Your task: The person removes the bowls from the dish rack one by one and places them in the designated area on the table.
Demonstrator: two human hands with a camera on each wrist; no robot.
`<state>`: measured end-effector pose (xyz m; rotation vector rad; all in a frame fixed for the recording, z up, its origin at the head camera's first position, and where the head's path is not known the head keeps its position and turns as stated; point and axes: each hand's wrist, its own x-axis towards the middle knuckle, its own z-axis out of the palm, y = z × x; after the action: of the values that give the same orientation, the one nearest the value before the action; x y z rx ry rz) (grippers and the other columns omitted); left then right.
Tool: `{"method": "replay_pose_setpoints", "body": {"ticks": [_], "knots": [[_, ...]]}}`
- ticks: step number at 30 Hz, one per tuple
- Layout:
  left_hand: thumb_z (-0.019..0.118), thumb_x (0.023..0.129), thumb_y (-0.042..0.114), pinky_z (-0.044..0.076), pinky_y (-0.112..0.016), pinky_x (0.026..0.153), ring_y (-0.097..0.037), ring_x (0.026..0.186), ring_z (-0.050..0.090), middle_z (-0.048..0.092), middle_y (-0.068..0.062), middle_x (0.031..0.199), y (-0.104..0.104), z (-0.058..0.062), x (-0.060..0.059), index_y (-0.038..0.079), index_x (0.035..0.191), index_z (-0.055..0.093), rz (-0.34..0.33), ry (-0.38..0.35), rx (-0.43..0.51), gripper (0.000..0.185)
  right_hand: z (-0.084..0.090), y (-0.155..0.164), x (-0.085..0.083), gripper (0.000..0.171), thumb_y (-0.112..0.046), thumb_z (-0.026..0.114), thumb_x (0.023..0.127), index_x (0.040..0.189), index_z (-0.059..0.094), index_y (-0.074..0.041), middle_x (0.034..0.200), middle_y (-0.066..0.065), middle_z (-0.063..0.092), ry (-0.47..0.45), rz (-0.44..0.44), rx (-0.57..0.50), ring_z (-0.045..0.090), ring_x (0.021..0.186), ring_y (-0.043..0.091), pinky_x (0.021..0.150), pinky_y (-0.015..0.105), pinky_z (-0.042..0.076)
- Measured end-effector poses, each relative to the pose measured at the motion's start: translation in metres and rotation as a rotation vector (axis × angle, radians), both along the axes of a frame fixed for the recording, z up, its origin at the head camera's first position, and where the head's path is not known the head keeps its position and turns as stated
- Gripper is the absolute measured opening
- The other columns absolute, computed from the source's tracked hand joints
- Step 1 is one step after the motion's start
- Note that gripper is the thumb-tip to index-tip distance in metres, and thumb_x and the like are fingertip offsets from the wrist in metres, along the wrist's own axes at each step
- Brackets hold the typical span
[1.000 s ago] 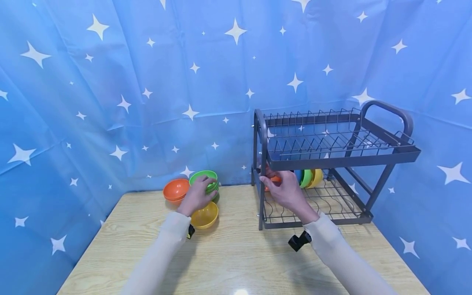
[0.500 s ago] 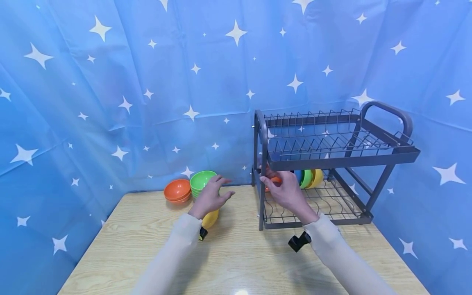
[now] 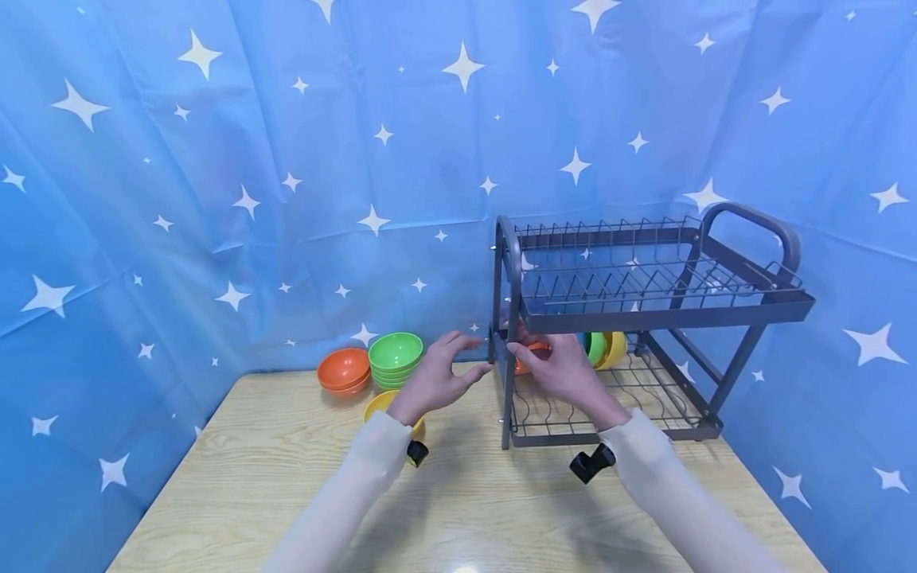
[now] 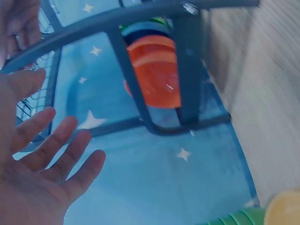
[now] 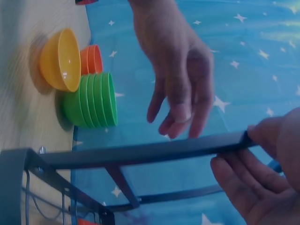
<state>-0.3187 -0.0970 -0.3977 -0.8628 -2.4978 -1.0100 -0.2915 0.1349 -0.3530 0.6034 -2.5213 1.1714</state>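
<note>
My left hand (image 3: 438, 376) is in the air between the bowls and the rack, its fingers spread and nothing in them. My right hand (image 3: 567, 374) pinches the front left post of a dark two-tier dish rack (image 3: 666, 320), thumb and fingers on either side of it in the right wrist view. Left of the rack stand a stack of green bowls (image 3: 396, 360), a stack of orange bowls (image 3: 344, 371) and a yellow bowl (image 3: 380, 404), partly hidden by my left hand. On the rack's lower tier, an orange bowl (image 4: 157, 75), a green bowl (image 3: 596, 348) and a yellow bowl (image 3: 613, 350) stand on edge.
The rack's upper tier (image 3: 609, 270) has upright wire dividers. A wooden table (image 3: 236, 477) bears everything, with a blue star-patterned curtain (image 3: 401, 183) hanging behind it and at both sides.
My left hand has moved right, away from above the bowl stacks and toward the rack, its fingers spreading. The right hand has kept its place at the rack post.
</note>
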Motion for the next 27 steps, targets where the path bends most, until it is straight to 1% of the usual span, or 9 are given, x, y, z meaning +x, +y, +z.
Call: {"method": "replay_pose_setpoints", "body": {"ticks": [5,8,11,12,14,16,18,23,27], "knots": [[0.072,0.097,0.033,0.056,-0.037,0.101,-0.018,0.118,0.064,0.067,-0.001,0.123,0.011,0.011,0.002,0.017,0.136,0.063,-0.073,-0.004,0.078,0.043,0.001,0.012,-0.001,0.026,-0.029,0.066,0.102,0.124,0.067,-0.014,0.118,0.01,0.073,-0.01,-0.037,0.02,0.07,0.107,0.029,0.089,0.047,0.061],[0.071,0.098,0.032,0.058,-0.042,0.099,-0.02,0.114,0.065,0.067,-0.003,0.12,0.018,0.017,0.003,0.014,0.138,0.06,-0.095,-0.007,0.113,0.045,0.0,0.022,-0.006,0.026,-0.03,0.066,0.101,0.122,0.069,-0.014,0.112,0.011,0.071,-0.003,-0.073,0.049,0.067,0.095,0.028,0.079,0.042,0.06],[0.072,0.098,0.031,0.058,-0.045,0.098,-0.021,0.112,0.065,0.067,-0.006,0.119,0.025,0.022,0.004,0.012,0.14,0.058,-0.11,-0.019,0.154,0.048,-0.004,0.035,-0.015,0.03,-0.026,0.066,0.101,0.128,0.065,-0.013,0.109,0.012,0.07,0.051,-0.083,0.065,0.066,0.089,0.029,0.073,0.04,0.058],[0.072,0.098,0.03,0.058,-0.044,0.098,-0.022,0.112,0.066,0.068,-0.007,0.12,0.027,0.024,0.005,0.013,0.141,0.058,-0.114,-0.028,0.171,0.049,-0.005,0.039,-0.019,0.032,-0.025,0.066,0.101,0.131,0.064,-0.013,0.112,0.013,0.069,0.067,-0.085,0.067,0.066,0.091,0.031,0.074,0.042,0.058],[0.072,0.097,0.029,0.059,-0.043,0.097,-0.023,0.11,0.067,0.068,-0.007,0.119,0.032,0.028,0.006,0.013,0.14,0.058,-0.129,-0.041,0.207,0.048,-0.009,0.048,-0.026,0.036,-0.022,0.065,0.101,0.135,0.062,-0.012,0.122,0.017,0.067,0.092,-0.1,0.059,0.066,0.105,0.036,0.087,0.052,0.058],[0.073,0.097,0.028,0.06,-0.039,0.096,-0.023,0.109,0.067,0.069,-0.006,0.117,0.036,0.031,0.007,0.012,0.139,0.059,-0.137,-0.042,0.24,0.047,-0.012,0.057,-0.033,0.038,-0.023,0.064,0.102,0.137,0.059,-0.008,0.133,0.021,0.061,0.084,-0.123,0.061,0.06,0.122,0.041,0.101,0.063,0.05],[0.072,0.097,0.026,0.061,-0.035,0.093,-0.023,0.106,0.068,0.07,-0.005,0.114,0.04,0.034,0.007,0.011,0.138,0.06,-0.142,-0.035,0.272,0.045,-0.016,0.066,-0.04,0.041,-0.025,0.062,0.102,0.138,0.058,-0.006,0.139,0.024,0.055,0.064,-0.16,0.081,0.051,0.131,0.044,0.109,0.069,0.041],[0.071,0.098,0.023,0.06,-0.026,0.087,-0.018,0.099,0.069,0.072,-0.007,0.109,0.047,0.038,0.007,0.008,0.131,0.063,-0.132,-0.034,0.34,0.038,-0.028,0.09,-0.055,0.049,-0.024,0.062,0.102,0.145,0.051,-0.004,0.145,0.028,0.047,0.034,-0.231,0.154,0.047,0.132,0.048,0.106,0.071,0.041],[0.07,0.099,0.022,0.06,-0.023,0.084,-0.018,0.096,0.07,0.073,-0.009,0.106,0.052,0.04,0.008,0.006,0.126,0.066,-0.124,-0.05,0.374,0.032,-0.038,0.11,-0.066,0.056,-0.022,0.064,0.1,0.149,0.046,-0.001,0.148,0.03,0.045,0.017,-0.24,0.162,0.046,0.132,0.048,0.105,0.069,0.042]]}}
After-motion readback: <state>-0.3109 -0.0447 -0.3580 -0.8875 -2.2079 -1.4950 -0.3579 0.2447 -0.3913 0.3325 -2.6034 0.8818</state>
